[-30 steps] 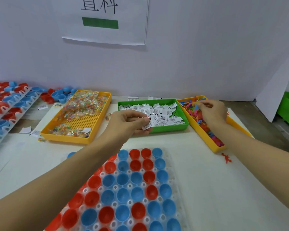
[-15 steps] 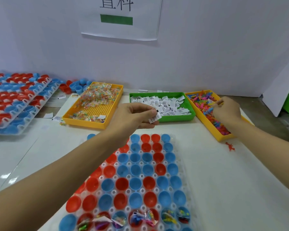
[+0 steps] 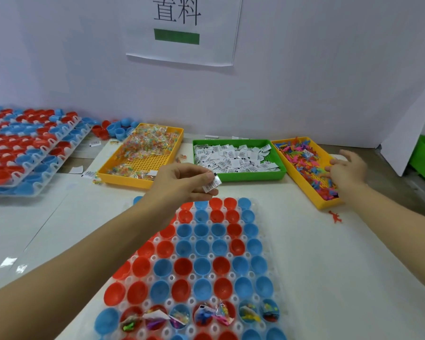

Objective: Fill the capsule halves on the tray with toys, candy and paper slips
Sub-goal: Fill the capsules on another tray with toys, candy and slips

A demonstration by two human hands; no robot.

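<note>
- Head view: left hand [image 3: 182, 182] pinches a paper slip [image 3: 212, 184] above the tray [image 3: 268, 244].
- Right hand [image 3: 347, 169], fingers loose, over the toys [image 3: 304, 158]; grip unclear.
- One near row of capsule halves [image 3: 201, 312] filled; most rows empty.

Only one view is showing the scene. The camera is sitting on the person's head and is looking forward and down over the white table [image 3: 329, 278]. It is facing a white wall with a printed sign [image 3: 182, 30], which is filling the upper part of the picture. The wide lens is bending the edges. The capsule tray [image 3: 271, 271] is lying nearest, cut at the bottom edge; three bins are lying farther, by the wall. Both forearms are entering from the lower corners. No second view is sharing anything.
</note>
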